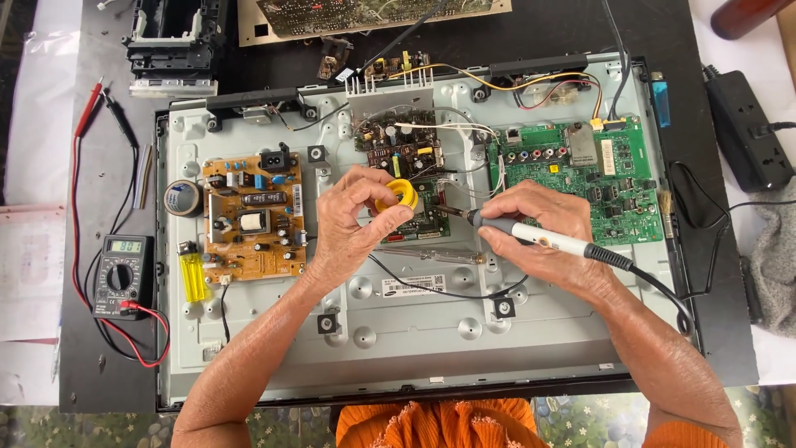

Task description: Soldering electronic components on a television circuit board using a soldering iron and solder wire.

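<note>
Both hands closed | left [352, 220] – yellow solder spool [396, 196] (round, hollow) | right [535, 228] – grey-white soldering iron [531, 234]

Multimeter screen [126, 245]: small pale rectangle, far left. White rectangular label [414, 286] on metal panel, below hands.

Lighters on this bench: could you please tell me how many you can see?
2: a yellow lighter beside the tan board, left of the left hand; a blue lighter at the panel's top right corner. Others may be hidden.
</note>
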